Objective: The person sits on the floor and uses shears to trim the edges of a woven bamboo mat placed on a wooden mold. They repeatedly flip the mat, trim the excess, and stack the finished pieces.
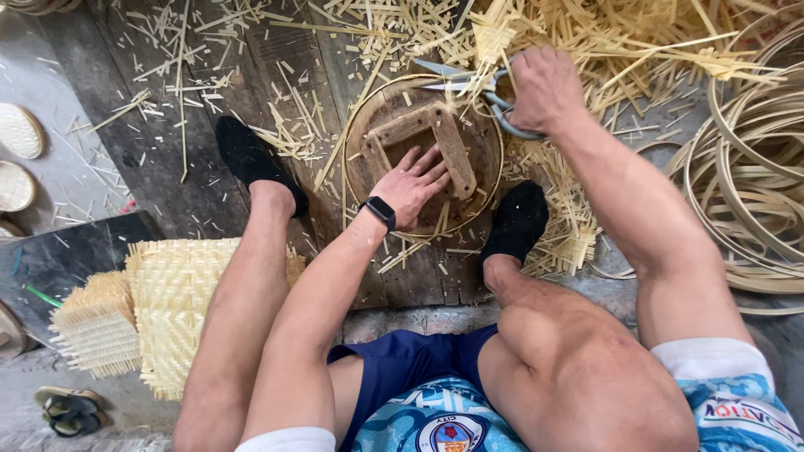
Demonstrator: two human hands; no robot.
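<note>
My left hand [412,184] lies flat, fingers spread, on a round wooden form [474,127] with a square wooden frame on top. A thin bamboo hoop rings the form. A black watch sits on that wrist. My right hand [544,88] grips the handles of large metal scissors [456,77], whose blades point left over the form's far edge. Both feet in black socks rest on the dark wooden boards on either side of the form.
Cut bamboo strips litter the boards [193,167] and pile up at the top right. Coiled bamboo hoops [754,184] lie at the right. Stacked woven bamboo mats [167,310] sit at the left, small round baskets [18,130] at the far left, sandals [71,410] below.
</note>
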